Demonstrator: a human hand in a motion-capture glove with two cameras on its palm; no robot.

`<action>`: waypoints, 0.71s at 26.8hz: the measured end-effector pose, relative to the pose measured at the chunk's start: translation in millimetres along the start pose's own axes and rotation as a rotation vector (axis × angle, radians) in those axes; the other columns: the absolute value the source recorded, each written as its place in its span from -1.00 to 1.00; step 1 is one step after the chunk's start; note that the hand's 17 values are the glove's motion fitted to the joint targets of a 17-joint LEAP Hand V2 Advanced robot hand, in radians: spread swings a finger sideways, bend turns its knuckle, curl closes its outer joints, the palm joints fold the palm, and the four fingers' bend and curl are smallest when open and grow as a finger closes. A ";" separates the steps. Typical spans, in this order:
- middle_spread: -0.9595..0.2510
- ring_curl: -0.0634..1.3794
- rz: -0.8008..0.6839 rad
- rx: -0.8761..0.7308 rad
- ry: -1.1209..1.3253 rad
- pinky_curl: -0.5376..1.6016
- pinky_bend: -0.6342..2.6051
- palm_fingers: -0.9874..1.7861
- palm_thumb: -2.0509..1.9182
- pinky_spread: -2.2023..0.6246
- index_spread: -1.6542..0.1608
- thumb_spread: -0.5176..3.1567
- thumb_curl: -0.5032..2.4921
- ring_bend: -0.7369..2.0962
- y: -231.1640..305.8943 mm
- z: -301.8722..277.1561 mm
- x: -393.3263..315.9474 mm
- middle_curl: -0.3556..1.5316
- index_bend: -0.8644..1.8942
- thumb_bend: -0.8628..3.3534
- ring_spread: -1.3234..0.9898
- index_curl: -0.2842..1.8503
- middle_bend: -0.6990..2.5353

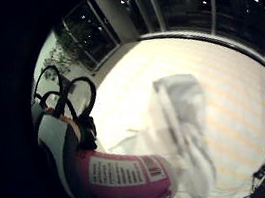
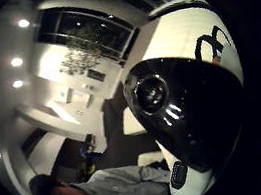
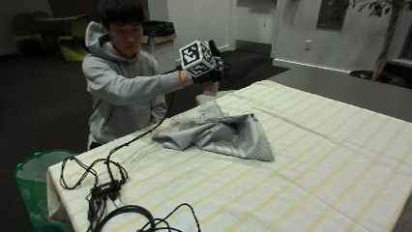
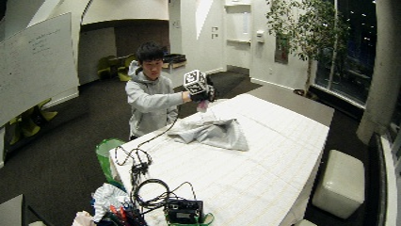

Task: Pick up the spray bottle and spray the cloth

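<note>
**Hand up with spray bottle, cloth below**

Gloved right hand [image 3: 207, 72] raised in the upper middle of the outside view, fingers wrapped round the pink spray bottle [image 1: 127, 178]. Bottle's long axis tipped down toward the grey cloth [image 3: 219, 135], heaped on the striped desk [image 3: 322, 159] just below and slightly right of the hand. Nozzle hidden; aim not certain. Probably at the spraying step. Cables [image 3: 109, 186] at lower left.

Dim indoor night light; ceiling spots glare in thumb-side palm view; palm views blurred, edges strongly warped.
</note>
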State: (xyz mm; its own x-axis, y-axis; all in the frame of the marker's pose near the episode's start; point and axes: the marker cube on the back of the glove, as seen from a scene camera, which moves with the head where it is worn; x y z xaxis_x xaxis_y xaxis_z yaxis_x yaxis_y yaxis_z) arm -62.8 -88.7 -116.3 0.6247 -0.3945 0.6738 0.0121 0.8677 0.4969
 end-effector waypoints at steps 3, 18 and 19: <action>0.49 -0.26 -0.019 0.064 -0.199 -0.11 -0.36 0.70 0.52 0.43 0.70 -0.68 -0.18 -0.04 -5.7 22.9 -13.6 -0.09 -0.04 -0.60 0.04 -0.24 -0.23; 0.50 -0.26 0.180 0.171 -0.550 -0.11 -0.35 0.69 0.52 0.42 0.71 -0.68 -0.17 -0.05 -20.9 189.4 33.0 -0.10 -0.04 -0.60 0.04 -0.24 -0.24; 0.50 -0.26 0.197 0.149 -0.562 -0.11 -0.35 0.69 0.52 0.42 0.71 -0.68 -0.17 -0.05 -20.0 201.0 36.2 -0.10 -0.04 -0.60 0.04 -0.24 -0.24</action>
State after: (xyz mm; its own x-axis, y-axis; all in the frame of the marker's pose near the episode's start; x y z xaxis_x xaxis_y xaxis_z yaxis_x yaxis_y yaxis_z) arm -197.3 -181.1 8.0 0.0960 -0.3651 0.9260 -0.1963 0.9051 0.3772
